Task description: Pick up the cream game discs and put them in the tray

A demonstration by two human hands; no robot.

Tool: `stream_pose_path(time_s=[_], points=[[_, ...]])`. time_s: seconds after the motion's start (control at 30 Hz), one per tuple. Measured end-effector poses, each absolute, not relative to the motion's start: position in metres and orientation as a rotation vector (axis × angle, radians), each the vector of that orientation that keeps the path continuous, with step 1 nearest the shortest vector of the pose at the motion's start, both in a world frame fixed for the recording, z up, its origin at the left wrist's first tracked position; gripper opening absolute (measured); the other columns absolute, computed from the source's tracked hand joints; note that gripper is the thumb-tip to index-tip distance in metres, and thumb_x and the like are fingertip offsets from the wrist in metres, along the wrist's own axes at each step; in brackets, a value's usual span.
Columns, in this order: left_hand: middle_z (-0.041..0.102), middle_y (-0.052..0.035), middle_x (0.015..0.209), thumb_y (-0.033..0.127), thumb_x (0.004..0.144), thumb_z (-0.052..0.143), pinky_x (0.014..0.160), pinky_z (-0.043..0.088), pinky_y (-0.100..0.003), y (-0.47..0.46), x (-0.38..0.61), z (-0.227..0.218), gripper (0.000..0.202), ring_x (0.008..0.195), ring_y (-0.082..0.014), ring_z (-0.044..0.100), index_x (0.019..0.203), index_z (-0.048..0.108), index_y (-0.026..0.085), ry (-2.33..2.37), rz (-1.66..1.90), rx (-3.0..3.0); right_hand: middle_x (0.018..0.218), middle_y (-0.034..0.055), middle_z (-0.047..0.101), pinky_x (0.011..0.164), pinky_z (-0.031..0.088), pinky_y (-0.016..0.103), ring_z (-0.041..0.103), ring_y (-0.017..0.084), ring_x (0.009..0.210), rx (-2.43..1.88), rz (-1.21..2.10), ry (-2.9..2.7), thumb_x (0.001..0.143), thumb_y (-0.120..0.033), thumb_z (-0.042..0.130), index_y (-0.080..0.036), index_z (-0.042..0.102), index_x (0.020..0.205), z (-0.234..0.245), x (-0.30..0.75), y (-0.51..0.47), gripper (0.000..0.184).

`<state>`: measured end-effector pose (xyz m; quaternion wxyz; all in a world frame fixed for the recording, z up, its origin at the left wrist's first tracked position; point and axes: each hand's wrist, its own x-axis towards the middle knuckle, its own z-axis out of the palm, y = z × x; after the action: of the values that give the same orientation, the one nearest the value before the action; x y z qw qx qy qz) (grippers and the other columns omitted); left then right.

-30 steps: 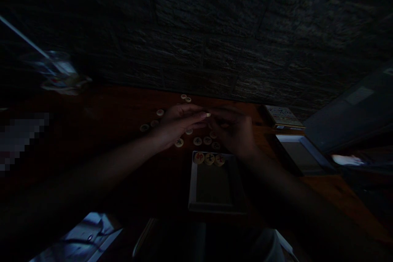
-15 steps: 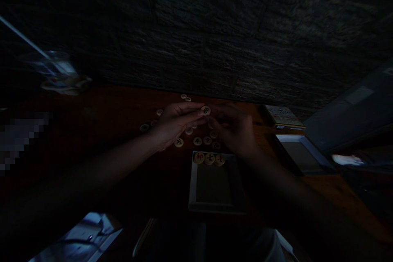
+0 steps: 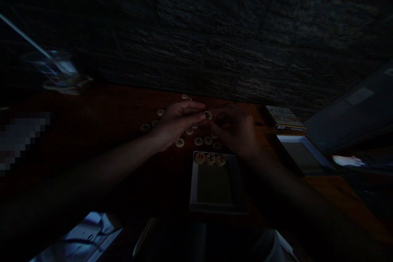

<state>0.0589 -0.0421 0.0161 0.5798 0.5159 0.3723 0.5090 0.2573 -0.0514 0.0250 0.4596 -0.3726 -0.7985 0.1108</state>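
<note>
Low over the table, my left hand (image 3: 176, 123) is closed on a round wooden xiangqi piece (image 3: 208, 115) with a black character, its thumb at the piece's edge. Close against it from the right is my right hand (image 3: 238, 129), thumb and fingers curled inward. What the right fingers grip is lost in shadow. Several xiangqi pieces (image 3: 198, 141) lie loose beneath and around both hands. Just nearer to me is a shallow box (image 3: 192, 188). Along its far edge stand a red-marked piece (image 3: 200, 158), a black-marked piece (image 3: 210, 159) and another red-marked piece (image 3: 220, 159).
A second shallow tray (image 3: 315, 151) lies at the right, with a printed box (image 3: 284, 116) behind it. A clear cup with a straw (image 3: 59, 65) stands at the far left. Behind the table (image 3: 123, 102) rises a dark stone wall (image 3: 199, 28). The light is very dim.
The black-marked piece in my left hand has shifted slightly down and right, and shows less of its face. Both hands otherwise stay nearly where they were. The boxed pieces have not changed.
</note>
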Motion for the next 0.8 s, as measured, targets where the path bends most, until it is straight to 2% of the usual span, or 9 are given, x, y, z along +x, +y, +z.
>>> stream_pose_path(time_s=[0.1, 0.23, 0.43, 0.6, 0.8], points=[[0.078, -0.0083, 0.101, 0.033, 0.075, 0.089, 0.055, 0.048, -0.021, -0.041, 0.058, 0.015, 0.042, 0.076, -0.0154, 0.072, 0.112, 0.075, 0.018, 0.910, 1.197, 1.218, 0.089, 0.0054, 0.075, 0.069, 0.056, 0.030, 0.071, 0.018, 0.076, -0.942, 0.314, -1.970, 0.086, -0.031, 0.082, -0.019, 0.077, 0.104, 0.027, 0.257, -0.052, 0.023], [0.078, -0.0079, 0.100, 0.034, 0.076, 0.088, 0.055, 0.050, -0.022, -0.041, 0.057, 0.015, 0.044, 0.075, -0.0159, 0.072, 0.114, 0.073, 0.019, 0.922, 1.198, 1.287, 0.093, 0.0056, 0.075, 0.068, 0.054, 0.028, 0.070, 0.016, 0.074, -0.936, 0.323, -2.065, 0.089, -0.024, 0.075, -0.018, 0.077, 0.112, 0.033, 0.259, -0.056, 0.023], [0.078, -0.0089, 0.098, 0.032, 0.076, 0.087, 0.055, 0.050, -0.024, -0.046, 0.059, 0.019, 0.040, 0.074, -0.0169, 0.071, 0.110, 0.072, 0.016, 0.955, 1.192, 1.408, 0.097, 0.0057, 0.079, 0.072, 0.054, 0.028, 0.073, 0.019, 0.082, -1.020, 0.164, -2.209, 0.085, -0.018, 0.074, -0.020, 0.077, 0.101, 0.041, 0.259, -0.060, 0.016], [0.079, -0.0081, 0.096, 0.037, 0.084, 0.079, 0.062, 0.053, -0.026, -0.047, 0.063, 0.021, 0.033, 0.079, -0.0187, 0.074, 0.111, 0.073, 0.019, 0.930, 1.173, 1.354, 0.091, 0.0042, 0.079, 0.065, 0.052, 0.026, 0.073, 0.017, 0.073, -1.072, 0.215, -2.214, 0.082, -0.017, 0.075, -0.019, 0.077, 0.098, 0.054, 0.264, -0.060, 0.017], [0.078, -0.0089, 0.095, 0.031, 0.088, 0.073, 0.076, 0.057, -0.030, -0.048, 0.067, 0.023, 0.017, 0.081, -0.0169, 0.074, 0.098, 0.074, 0.017, 0.815, 1.073, 1.309, 0.085, 0.0036, 0.079, 0.057, 0.050, 0.024, 0.070, 0.015, 0.064, -1.208, 0.320, -2.173, 0.080, -0.021, 0.074, -0.017, 0.078, 0.095, 0.075, 0.287, -0.076, 0.017]])
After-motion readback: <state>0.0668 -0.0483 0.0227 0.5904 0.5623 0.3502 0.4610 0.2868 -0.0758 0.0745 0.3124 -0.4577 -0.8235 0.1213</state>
